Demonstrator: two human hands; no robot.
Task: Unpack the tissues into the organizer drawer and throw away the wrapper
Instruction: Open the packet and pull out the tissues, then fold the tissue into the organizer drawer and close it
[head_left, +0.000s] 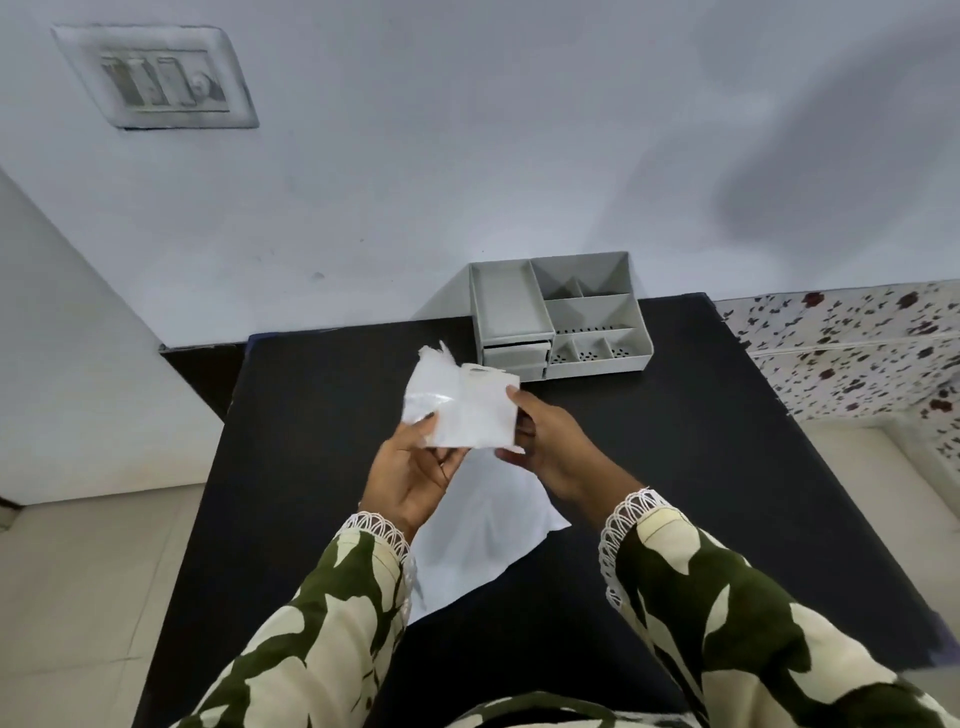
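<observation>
Both sleeves (322, 639) are olive-and-cream leaf-patterned, each cuff (382, 527) trimmed with white lace.

The tissue pack (475, 413) is a small white square packet held up above the middle of the black table (727, 467), its clear glossy wrapper (434, 387) torn open and peeled back in ragged flaps at the upper left corner. A flat white sheet (483, 540) (tissue or bag, hard to tell) lies on the table toward its near edge. The grey organizer (558, 314) stands at the table's far edge against the wall, with several open top compartments and 2 small drawers (515, 356) at its front left, the upper one pulled slightly out.
</observation>
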